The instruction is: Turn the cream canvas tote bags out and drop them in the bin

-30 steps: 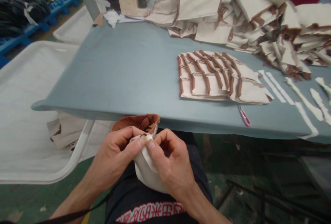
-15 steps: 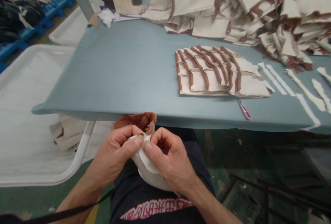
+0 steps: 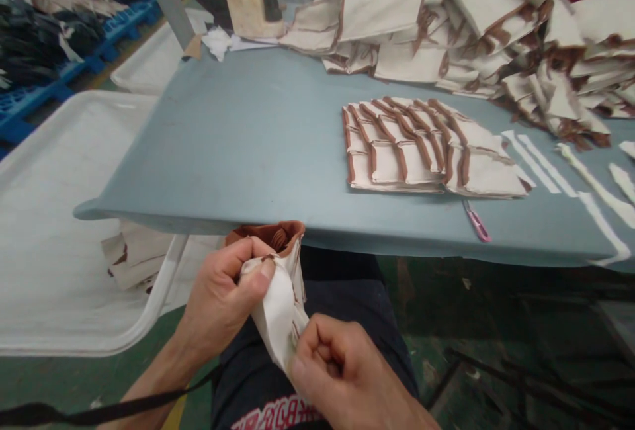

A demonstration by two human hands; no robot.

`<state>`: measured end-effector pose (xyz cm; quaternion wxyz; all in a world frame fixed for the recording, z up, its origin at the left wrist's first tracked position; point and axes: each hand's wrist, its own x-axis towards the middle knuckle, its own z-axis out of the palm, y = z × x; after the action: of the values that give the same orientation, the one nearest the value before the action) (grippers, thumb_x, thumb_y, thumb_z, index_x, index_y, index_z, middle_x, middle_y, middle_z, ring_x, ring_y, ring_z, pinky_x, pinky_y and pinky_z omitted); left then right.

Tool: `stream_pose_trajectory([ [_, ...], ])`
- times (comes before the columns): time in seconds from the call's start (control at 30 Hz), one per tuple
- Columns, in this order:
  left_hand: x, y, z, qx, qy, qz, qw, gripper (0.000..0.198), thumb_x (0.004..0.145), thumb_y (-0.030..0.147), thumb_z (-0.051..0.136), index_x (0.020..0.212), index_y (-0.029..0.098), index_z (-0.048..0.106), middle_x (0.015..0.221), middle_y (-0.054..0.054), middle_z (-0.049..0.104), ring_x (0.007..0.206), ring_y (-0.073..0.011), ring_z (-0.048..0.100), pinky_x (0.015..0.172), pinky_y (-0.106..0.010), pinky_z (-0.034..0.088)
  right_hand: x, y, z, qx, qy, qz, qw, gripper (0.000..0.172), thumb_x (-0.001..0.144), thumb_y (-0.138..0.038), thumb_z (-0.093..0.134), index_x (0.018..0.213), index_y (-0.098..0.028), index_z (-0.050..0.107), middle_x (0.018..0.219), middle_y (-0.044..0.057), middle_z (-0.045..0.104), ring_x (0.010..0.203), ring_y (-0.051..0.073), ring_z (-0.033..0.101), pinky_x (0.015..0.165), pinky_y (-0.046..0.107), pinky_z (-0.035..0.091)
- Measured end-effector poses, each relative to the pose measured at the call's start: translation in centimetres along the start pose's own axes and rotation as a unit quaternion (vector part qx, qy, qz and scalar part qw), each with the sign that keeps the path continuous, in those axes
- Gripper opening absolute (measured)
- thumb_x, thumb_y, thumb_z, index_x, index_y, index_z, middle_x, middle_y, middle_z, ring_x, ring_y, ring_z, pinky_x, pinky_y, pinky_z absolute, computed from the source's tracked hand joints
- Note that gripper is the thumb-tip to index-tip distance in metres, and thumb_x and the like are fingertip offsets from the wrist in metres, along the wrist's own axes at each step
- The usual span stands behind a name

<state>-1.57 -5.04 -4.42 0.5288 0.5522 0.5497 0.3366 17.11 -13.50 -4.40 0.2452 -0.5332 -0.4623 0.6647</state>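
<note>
Over my lap, below the table's near edge, I hold a cream fabric piece with brown trim (image 3: 278,298). My left hand (image 3: 223,298) pinches its upper end, thumb on the cream cloth, with the brown gathered edge showing behind the fingers. My right hand (image 3: 337,370) is closed in a pinch on the lower end of the same piece, stretching it between the two hands. A neat fanned stack of the same cream pieces (image 3: 426,149) lies on the blue-grey table (image 3: 248,132) ahead, to the right.
A big loose heap of cream and brown pieces (image 3: 496,20) fills the table's far right. White fabric strips (image 3: 585,178) and a small pink tool (image 3: 476,223) lie near the stack. A white tray (image 3: 59,218) with a few pieces stands left, below the table. A pale block (image 3: 245,10) sits at the back.
My right hand has slid down from the top of the piece to its lower end, pulling the cloth out lengthwise. The left hand keeps its pinch at the top.
</note>
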Motion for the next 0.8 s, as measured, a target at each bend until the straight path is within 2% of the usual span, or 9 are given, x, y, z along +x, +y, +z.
stream_pose_trajectory([
  [0.07,0.1,0.7,0.1,0.023,-0.016,0.012,1.0,0.022,0.081,0.035,0.064,0.068,0.018,0.063,0.059,0.003,0.057,0.052,-0.0112,0.047,0.048,-0.02,0.036,-1.0,-0.3,-1.3,-0.076,-0.032,-0.005,0.997,0.019,0.084,-0.026,0.073,0.068,-0.021,0.064,0.057,-0.005,0.055,0.051,0.01,0.045,0.047,0.021,0.029],
  [0.1,0.2,1.0,0.1,0.033,-0.026,0.017,0.999,0.022,0.08,0.035,0.063,0.067,0.018,0.063,0.059,0.002,0.058,0.052,-0.0113,0.047,0.048,-0.02,0.037,-1.2,-0.6,-2.1,-0.101,-0.013,-0.023,0.995,0.017,0.083,-0.022,0.074,0.068,-0.021,0.065,0.056,-0.006,0.056,0.05,0.01,0.046,0.046,0.021,0.029],
  [0.2,0.3,1.8,0.3,0.057,-0.056,0.027,0.996,0.025,0.081,0.037,0.062,0.067,0.017,0.065,0.059,0.001,0.059,0.051,-0.012,0.049,0.049,-0.02,0.038,-0.4,-2.1,-4.4,-0.141,0.138,-0.163,0.967,0.01,0.087,-0.022,0.072,0.078,-0.023,0.069,0.062,-0.005,0.064,0.054,0.012,0.054,0.052,0.024,0.041],
  [0.27,0.3,2.1,0.4,0.07,-0.067,0.028,0.995,0.027,0.082,0.039,0.061,0.067,0.016,0.065,0.06,0.0,0.06,0.052,-0.0126,0.051,0.049,-0.021,0.039,1.2,-2.9,-5.6,-0.164,0.183,-0.287,0.926,0.006,0.088,-0.025,0.074,0.093,-0.023,0.072,0.084,0.0,0.075,0.075,0.018,0.068,0.072,0.029,0.054],
  [0.37,0.2,2.4,0.4,0.092,-0.076,0.032,0.992,0.027,0.082,0.039,0.061,0.066,0.017,0.065,0.059,0.001,0.059,0.051,-0.0126,0.05,0.048,-0.02,0.039,4.2,-3.4,-6.8,-0.176,0.095,-0.419,0.886,0.033,0.091,-0.024,0.069,0.124,-0.021,0.067,0.125,0.011,0.076,0.118,0.026,0.07,0.106,0.042,0.053],
  [0.47,0.1,2.6,0.3,0.108,-0.076,0.046,0.99,0.026,0.082,0.037,0.06,0.066,0.017,0.065,0.06,0.001,0.06,0.052,-0.0127,0.051,0.049,-0.021,0.04,6.7,-3.4,-7.2,-0.202,0.014,-0.448,0.871,0.043,0.088,-0.019,0.062,0.131,-0.018,0.063,0.135,0.014,0.071,0.137,0.028,0.059,0.119,0.049,0.044],
  [0.57,0.2,2.7,0.2,0.111,-0.077,0.038,0.99,0.026,0.082,0.037,0.06,0.068,0.016,0.067,0.062,-0.001,0.062,0.054,-0.0134,0.052,0.049,-0.021,0.04,8.1,-3.5,-7.2,-0.223,-0.022,-0.463,0.858,0.036,0.084,-0.018,0.059,0.119,-0.018,0.066,0.123,0.013,0.074,0.132,0.029,0.061,0.116,0.049,0.045],
  [0.7,0.5,2.9,0.2,0.098,-0.087,0.022,0.991,0.027,0.08,0.038,0.061,0.066,0.016,0.066,0.059,0.001,0.057,0.052,-0.0121,0.047,0.048,-0.02,0.037,8.7,-3.9,-7.4,-0.228,-0.027,-0.475,0.85,0.009,0.086,-0.02,0.059,0.092,-0.022,0.064,0.093,0.005,0.074,0.098,0.023,0.068,0.109,0.047,0.047],
  [0.8,0.8,3.1,0.3,0.094,-0.102,0.024,0.99,0.026,0.079,0.038,0.06,0.066,0.015,0.066,0.06,0.001,0.056,0.054,-0.012,0.047,0.049,-0.02,0.037,8.7,-4.2,-7.6,-0.23,-0.031,-0.48,0.846,0.004,0.086,-0.02,0.058,0.083,-0.022,0.06,0.081,0.0,0.071,0.078,0.018,0.064,0.1,0.043,0.048],
])
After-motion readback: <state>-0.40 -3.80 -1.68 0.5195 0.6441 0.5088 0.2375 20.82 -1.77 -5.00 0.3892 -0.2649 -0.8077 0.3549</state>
